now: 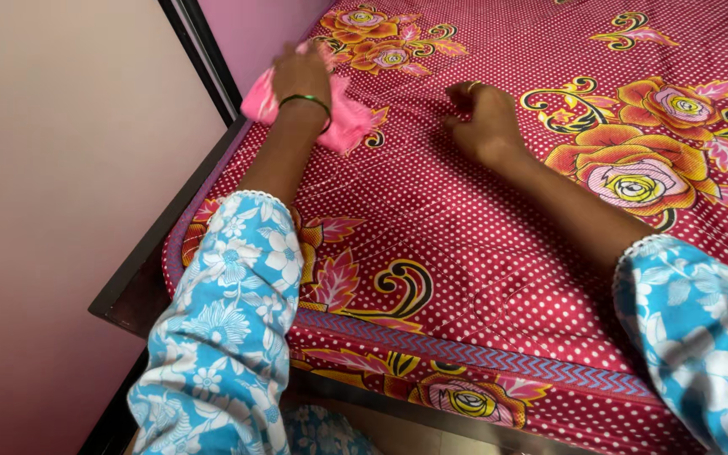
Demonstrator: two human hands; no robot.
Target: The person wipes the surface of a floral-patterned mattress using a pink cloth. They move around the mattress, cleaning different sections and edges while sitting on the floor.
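Pink cloth [343, 114] bunched near the mattress's [482, 253] left edge, close to the pink wall [254, 29], pressed down under left hand [301, 72] with fingers closed over it. Right hand [482, 118] empty, resting flat-ish on the red flowered cover just beside, fingers loosely curled. Wiping seemingly confined to that far-left patch; wide stretch toward the near edge and right side looks untouched, dark bed frame [157, 244] likewise.

A bed fills most of the view, its mattress [482, 253] covered in dark red fabric dotted white and printed with large orange and pink roses and a blue zigzag border along the near edge. A dark wooden bed frame [157, 244] runs beside a plain beige wall [52, 211]. Beyond the bed's far corner stands a pink wall [250, 34]. The light is soft and even.
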